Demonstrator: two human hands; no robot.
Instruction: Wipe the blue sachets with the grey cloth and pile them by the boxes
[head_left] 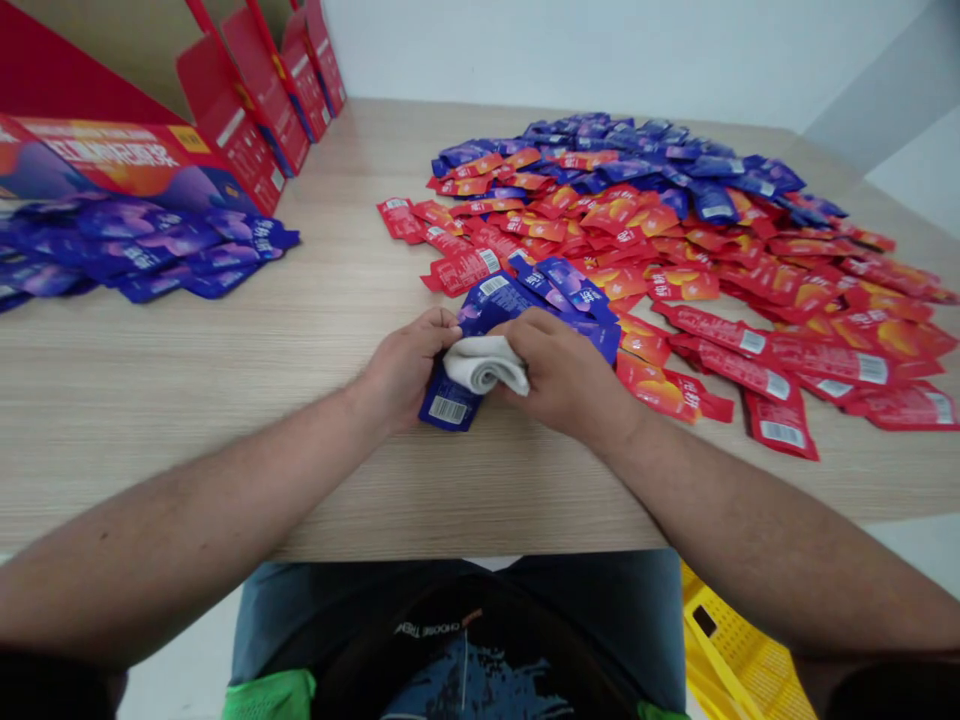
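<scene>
My left hand is closed on a blue sachet with a white barcode label, gripping its left edge just above the wooden table. My right hand is closed on a folded white cloth and presses it onto that sachet. More blue sachets lie right behind my hands. Beyond them spreads a big heap of red and orange sachets, with further blue ones at its far side.
A pile of blue sachets lies at the left in front of a red printed carton. Several red folded cartons stand at the back left. A yellow crate sits on the floor below the table's right front.
</scene>
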